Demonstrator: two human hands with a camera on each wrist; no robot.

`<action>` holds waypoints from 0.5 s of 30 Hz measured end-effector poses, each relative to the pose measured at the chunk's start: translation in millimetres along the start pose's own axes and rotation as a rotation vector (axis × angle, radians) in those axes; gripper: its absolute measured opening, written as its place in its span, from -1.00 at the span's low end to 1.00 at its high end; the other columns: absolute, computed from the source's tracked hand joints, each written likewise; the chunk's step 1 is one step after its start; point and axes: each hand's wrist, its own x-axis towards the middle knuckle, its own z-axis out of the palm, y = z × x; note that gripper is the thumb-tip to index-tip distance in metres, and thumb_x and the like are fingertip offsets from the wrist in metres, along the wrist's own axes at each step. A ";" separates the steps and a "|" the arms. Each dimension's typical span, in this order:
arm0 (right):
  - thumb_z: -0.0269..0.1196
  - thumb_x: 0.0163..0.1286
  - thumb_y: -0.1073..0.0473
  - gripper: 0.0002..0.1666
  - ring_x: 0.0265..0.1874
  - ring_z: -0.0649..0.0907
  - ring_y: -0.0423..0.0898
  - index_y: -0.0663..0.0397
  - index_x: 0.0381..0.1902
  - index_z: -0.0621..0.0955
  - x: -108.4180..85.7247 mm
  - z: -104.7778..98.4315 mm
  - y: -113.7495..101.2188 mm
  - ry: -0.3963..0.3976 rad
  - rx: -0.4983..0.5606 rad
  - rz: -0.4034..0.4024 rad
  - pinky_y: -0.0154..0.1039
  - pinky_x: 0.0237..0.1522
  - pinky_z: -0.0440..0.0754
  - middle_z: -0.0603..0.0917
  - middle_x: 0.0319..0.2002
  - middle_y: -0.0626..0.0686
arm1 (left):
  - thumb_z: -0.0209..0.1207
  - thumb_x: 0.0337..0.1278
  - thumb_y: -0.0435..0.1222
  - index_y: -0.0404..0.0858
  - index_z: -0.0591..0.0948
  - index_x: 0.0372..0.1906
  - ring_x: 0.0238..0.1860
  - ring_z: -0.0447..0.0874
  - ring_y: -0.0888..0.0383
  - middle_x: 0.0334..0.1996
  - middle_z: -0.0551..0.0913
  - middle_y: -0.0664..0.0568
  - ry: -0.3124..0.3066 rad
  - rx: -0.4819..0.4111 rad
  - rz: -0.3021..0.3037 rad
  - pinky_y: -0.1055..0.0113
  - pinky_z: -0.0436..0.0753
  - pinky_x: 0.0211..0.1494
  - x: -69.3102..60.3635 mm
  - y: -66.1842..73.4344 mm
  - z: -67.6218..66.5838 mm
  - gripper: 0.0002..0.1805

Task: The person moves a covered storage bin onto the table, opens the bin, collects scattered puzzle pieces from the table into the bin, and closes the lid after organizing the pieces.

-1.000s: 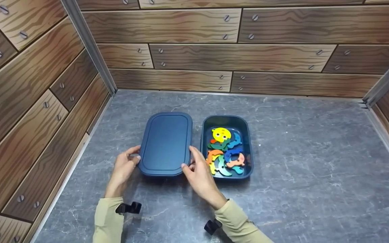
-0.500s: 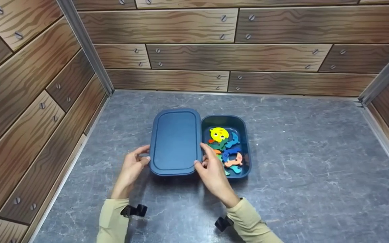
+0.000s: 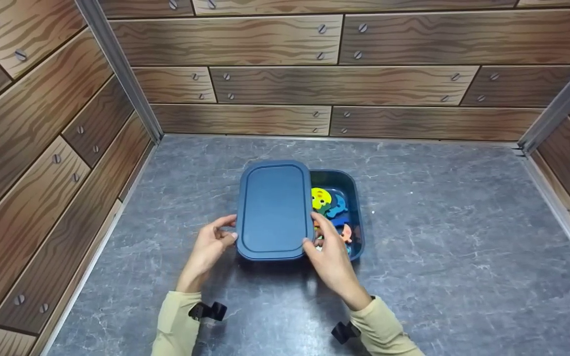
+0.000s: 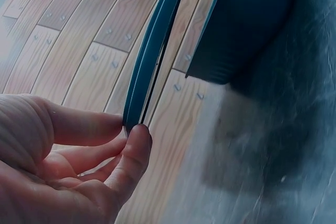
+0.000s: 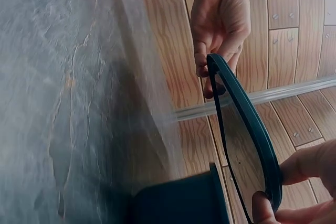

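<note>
A dark blue rectangular lid is held level between both hands, raised above the table. My left hand pinches its left edge; in the left wrist view the thumb and fingertips grip the rim. On the opposite edge my right hand pinches the lid near its front corner. Below it stands the matching blue box, its left part covered from view by the lid. Inside the box lie colourful flat toy pieces, among them a yellow round face and a blue crescent shape. The wrist views show a gap between lid and box.
The box stands on a grey marbled table. Wood-patterned panels rise behind and on both sides, joined by metal corner strips. A black camera mount sits on each wrist.
Both hands have carried the lid to the right, from beside the box to over its left part. More of the toy pieces are now hidden beneath it.
</note>
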 end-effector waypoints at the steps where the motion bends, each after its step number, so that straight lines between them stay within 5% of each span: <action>1: 0.22 0.35 0.29 -0.30 -0.35 0.55 -0.03 0.10 0.44 0.34 -0.3 -1.7 0.7 0.008 -0.004 0.000 -0.26 -0.44 0.56 0.50 0.11 0.08 | 0.07 0.17 -0.63 -0.57 0.45 0.25 -0.39 0.51 0.20 -0.02 0.53 -0.29 -0.001 -0.005 0.000 0.44 0.55 -0.33 0.3 0.5 2.1 -0.51; 7: 0.22 0.32 0.32 -0.30 -0.56 0.47 -0.12 0.13 0.42 0.37 -1.7 -12.7 4.3 0.059 -0.050 -0.009 -0.28 -0.36 0.51 0.47 -0.23 0.08 | 0.09 0.17 -0.62 -0.55 0.46 0.25 -0.34 0.58 0.17 -0.01 0.53 -0.28 -0.016 -0.020 0.008 0.29 0.64 -0.20 3.2 2.1 14.2 -0.51; 15: 0.21 0.34 0.34 -0.29 -0.41 0.49 -0.05 0.13 0.44 0.33 -4.3 -28.7 9.0 0.066 -0.024 0.021 -0.26 -0.43 0.52 0.45 -0.16 0.09 | 0.09 0.19 -0.60 -0.52 0.46 0.27 -0.31 0.61 0.15 0.01 0.52 -0.27 -0.045 -0.051 0.000 0.17 0.65 -0.16 7.4 3.9 30.8 -0.51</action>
